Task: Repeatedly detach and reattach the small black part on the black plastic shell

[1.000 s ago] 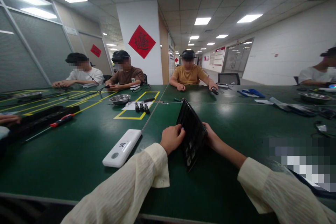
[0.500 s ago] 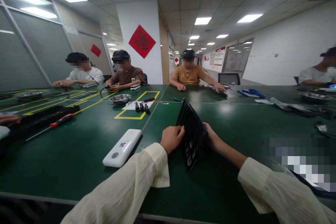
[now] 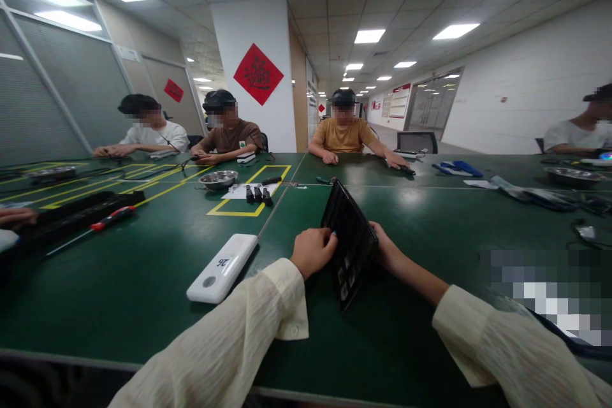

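A thin black rectangular panel (image 3: 350,239), like a tablet or tray, is held tilted up above the green table. Its near side is dark, with small pale patches low down. My right hand (image 3: 385,248) grips it by the right edge, fingers mostly hidden behind it. My left hand (image 3: 313,252) is closed, its thumb and fingertips at the panel's left face; a tiny bluish spot shows at the tip, and I cannot make out what the fingers pinch. To the left lies a white power bank (image 3: 222,269) marked 26.
Farther off are a metal bowl (image 3: 218,180), several small black parts (image 3: 258,195) on white paper, and green-handled pliers (image 3: 326,180). A red-and-black screwdriver (image 3: 112,218) lies left beside a long black tray (image 3: 81,217). Several people sit around the green table (image 3: 157,312).
My hands and the panel stay almost in place. Across the table, a co-worker's outstretched hand has shifted slightly over a dark object.
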Demonstrator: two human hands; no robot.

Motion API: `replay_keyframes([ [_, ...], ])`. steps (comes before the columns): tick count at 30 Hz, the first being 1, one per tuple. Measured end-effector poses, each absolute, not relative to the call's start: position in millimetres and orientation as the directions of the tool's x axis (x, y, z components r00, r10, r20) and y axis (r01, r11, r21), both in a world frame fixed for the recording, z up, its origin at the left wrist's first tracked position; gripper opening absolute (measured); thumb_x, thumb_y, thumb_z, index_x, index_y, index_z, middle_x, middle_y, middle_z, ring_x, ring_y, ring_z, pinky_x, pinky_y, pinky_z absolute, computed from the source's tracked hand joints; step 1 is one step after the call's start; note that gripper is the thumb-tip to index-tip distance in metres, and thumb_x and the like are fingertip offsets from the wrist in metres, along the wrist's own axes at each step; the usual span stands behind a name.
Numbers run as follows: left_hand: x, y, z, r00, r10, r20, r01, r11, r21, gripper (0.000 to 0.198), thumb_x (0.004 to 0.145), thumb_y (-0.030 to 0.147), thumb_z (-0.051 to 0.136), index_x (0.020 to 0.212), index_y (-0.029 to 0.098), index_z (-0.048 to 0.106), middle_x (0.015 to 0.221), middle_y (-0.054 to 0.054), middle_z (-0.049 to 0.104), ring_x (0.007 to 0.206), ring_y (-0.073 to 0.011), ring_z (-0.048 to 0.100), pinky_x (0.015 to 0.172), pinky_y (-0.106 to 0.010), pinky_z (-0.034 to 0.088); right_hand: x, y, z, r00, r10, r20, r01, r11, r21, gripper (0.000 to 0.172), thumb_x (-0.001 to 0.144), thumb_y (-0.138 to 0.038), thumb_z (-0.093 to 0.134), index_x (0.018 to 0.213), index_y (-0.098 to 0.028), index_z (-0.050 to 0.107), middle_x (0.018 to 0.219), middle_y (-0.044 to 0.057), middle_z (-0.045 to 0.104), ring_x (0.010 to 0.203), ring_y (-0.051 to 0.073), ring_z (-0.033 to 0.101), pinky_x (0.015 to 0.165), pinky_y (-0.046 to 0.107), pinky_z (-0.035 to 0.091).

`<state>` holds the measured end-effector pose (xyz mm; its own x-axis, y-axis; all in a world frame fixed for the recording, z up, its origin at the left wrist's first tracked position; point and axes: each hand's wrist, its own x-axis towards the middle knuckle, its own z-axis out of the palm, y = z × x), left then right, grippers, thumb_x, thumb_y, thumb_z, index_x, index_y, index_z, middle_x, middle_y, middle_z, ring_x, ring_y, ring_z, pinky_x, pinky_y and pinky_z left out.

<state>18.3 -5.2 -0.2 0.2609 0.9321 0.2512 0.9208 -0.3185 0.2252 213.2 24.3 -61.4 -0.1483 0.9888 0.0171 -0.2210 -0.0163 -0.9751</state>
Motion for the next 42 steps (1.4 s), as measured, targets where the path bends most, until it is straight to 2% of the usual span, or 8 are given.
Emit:
replay_keyframes([
  [10, 17.3, -2.9, -4.7, 0.259, 0.917, 0.302, 0.921, -0.329, 0.208, 0.037, 0.089, 0.038, 0.031, 0.082, 0.02, 0.062, 0.079, -0.006, 0.067, 0.074, -0.019, 0.062, 0.058, -0.027, 0.032, 211.8, 19.7, -56.2, -0.171, 0.985, 0.012, -0.243, -0.03, -0.97, 0.046, 0.065, -0.039, 0.065, 0.103, -0.027, 0.042, 0.077, -0.001, 0.062, 0.071, 0.02, 0.062, 0.056, 0.031, 0.047],
  [17, 16.8, -0.7, -5.4, 0.296, 0.91, 0.29, 0.905, -0.365, 0.218, 0.044, 0.091, 0.038, 0.027, 0.076, 0.019, 0.063, 0.074, -0.005, 0.066, 0.071, -0.0175, 0.06, 0.055, -0.026, 0.027, 212.5, 20.6, -57.0, -0.193, 0.981, 0.02, -0.236, -0.027, -0.971, 0.046, 0.067, -0.04, 0.063, 0.105, -0.027, 0.041, 0.066, -0.004, 0.058, 0.059, 0.018, 0.058, 0.05, 0.029, 0.044],
  [22, 16.7, 0.4, -6.3, 0.304, 0.915, 0.266, 0.905, -0.364, 0.221, 0.05, 0.093, 0.038, 0.022, 0.073, 0.018, 0.064, 0.072, -0.006, 0.065, 0.069, -0.0166, 0.06, 0.055, -0.027, 0.025, 212.5, 20.6, -57.1, -0.19, 0.981, 0.027, -0.247, -0.021, -0.969, 0.045, 0.066, -0.038, 0.063, 0.104, -0.027, 0.041, 0.07, -0.003, 0.061, 0.06, 0.018, 0.059, 0.05, 0.028, 0.044],
  [28, 16.5, -1.7, -3.3, 0.313, 0.914, 0.256, 0.911, -0.366, 0.192, 0.041, 0.09, 0.037, 0.03, 0.077, 0.018, 0.065, 0.075, -0.005, 0.066, 0.072, -0.0174, 0.06, 0.055, -0.027, 0.026, 211.8, 16.9, -52.1, -0.184, 0.983, 0.01, -0.24, -0.035, -0.97, 0.047, 0.065, -0.038, 0.064, 0.104, -0.026, 0.041, 0.074, -0.002, 0.062, 0.063, 0.018, 0.06, 0.052, 0.029, 0.045],
  [34, 16.8, 0.3, -4.6, 0.274, 0.937, 0.217, 0.926, -0.318, 0.204, 0.056, 0.093, 0.04, 0.02, 0.071, 0.017, 0.066, 0.07, -0.007, 0.065, 0.068, -0.017, 0.06, 0.055, -0.026, 0.026, 212.8, 18.1, -53.4, -0.194, 0.981, 0.024, -0.213, -0.018, -0.977, 0.045, 0.067, -0.04, 0.063, 0.104, -0.027, 0.042, 0.072, -0.002, 0.061, 0.064, 0.018, 0.06, 0.052, 0.028, 0.044],
  [42, 17.1, 2.2, -6.3, 0.279, 0.933, 0.229, 0.93, -0.322, 0.18, 0.062, 0.094, 0.043, 0.017, 0.073, 0.016, 0.068, 0.069, -0.009, 0.065, 0.068, -0.0184, 0.061, 0.056, -0.027, 0.029, 214.3, 24.5, -62.4, -0.186, 0.981, 0.052, -0.214, 0.012, -0.977, 0.043, 0.068, -0.039, 0.062, 0.105, -0.027, 0.043, 0.069, -0.002, 0.06, 0.063, 0.019, 0.06, 0.054, 0.031, 0.046],
])
